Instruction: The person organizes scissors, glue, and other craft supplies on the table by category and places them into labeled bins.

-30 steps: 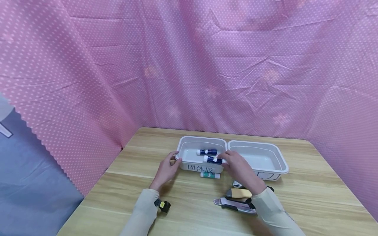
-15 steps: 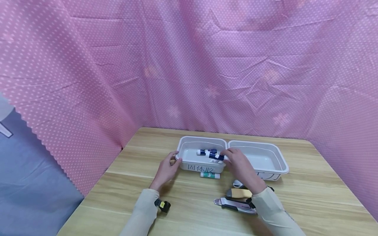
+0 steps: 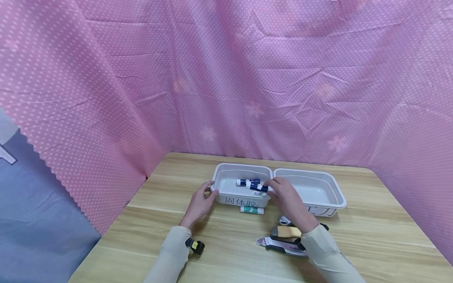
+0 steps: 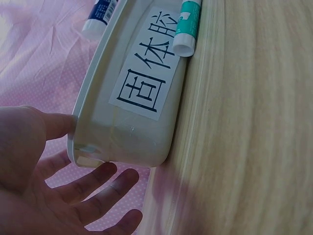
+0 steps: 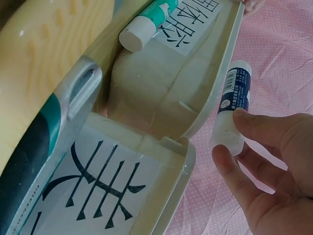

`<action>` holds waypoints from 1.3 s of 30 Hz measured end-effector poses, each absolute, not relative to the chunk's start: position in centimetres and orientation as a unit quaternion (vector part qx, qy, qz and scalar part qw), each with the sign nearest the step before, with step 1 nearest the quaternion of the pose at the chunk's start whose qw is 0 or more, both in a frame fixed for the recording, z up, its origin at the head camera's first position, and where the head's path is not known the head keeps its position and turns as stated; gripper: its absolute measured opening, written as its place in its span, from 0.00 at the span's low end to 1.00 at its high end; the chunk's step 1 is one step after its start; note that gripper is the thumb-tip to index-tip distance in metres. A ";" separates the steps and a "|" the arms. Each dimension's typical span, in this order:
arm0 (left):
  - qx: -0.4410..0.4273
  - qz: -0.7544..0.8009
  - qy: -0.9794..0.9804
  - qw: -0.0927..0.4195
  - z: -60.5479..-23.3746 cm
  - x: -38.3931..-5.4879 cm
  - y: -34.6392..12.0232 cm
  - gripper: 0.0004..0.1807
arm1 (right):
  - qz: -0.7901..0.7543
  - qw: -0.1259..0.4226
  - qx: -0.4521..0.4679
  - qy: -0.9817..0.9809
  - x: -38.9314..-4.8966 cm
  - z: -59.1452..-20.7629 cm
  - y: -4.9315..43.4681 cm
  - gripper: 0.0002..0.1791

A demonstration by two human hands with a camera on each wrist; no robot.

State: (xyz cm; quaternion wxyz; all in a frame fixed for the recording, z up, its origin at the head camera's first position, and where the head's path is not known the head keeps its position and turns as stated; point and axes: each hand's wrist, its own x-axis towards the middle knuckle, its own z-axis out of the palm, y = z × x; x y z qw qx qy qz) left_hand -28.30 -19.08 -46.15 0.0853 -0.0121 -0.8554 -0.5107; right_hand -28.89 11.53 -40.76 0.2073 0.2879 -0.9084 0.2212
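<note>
The glue stick is over the left box, near its right end; the right hand pinches it by the white end, which leaves most of its length reaching freely over the box. Closest to me on the desk lie a pale cutter and a yellow tool, side by side, plus a third tool partly hidden by the right arm; short of the boxes, they look handy to reach. Further on, a green stick lies lengthwise just before the left box's label. The left hand is spread wide, thumb touching the box's near left corner, I suppose to steady it. Inside, a second blue stick lies along the box; whether the held one touches it, I can't tell. The right box stands end to end with the left, perhaps so both stay reachable. Behind hangs a pink curtain.
</note>
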 end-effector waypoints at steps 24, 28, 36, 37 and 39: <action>-0.016 -0.511 -0.856 0.081 -46.2 -28.3 -19.0 0.28 | 0.207 0.217 0.263 -0.917 -28.0 -41.0 11.0 0.11; -0.014 -0.510 -0.856 0.080 -46.2 -28.3 -19.1 0.28 | 0.212 0.201 0.258 -0.921 -27.8 -41.1 11.1 0.10; -0.011 -0.509 -0.857 0.079 -46.2 -28.3 -19.1 0.28 | 0.195 0.173 0.272 -0.926 -27.3 -41.3 10.8 0.10; -0.010 -0.508 -0.857 0.079 -46.2 -28.3 -19.1 0.28 | 0.190 0.168 0.275 -0.927 -27.2 -41.4 10.7 0.10; -0.011 -0.507 -0.858 0.081 -46.2 -28.3 -19.1 0.28 | 0.179 0.155 0.282 -0.930 -27.1 -41.4 10.5 0.09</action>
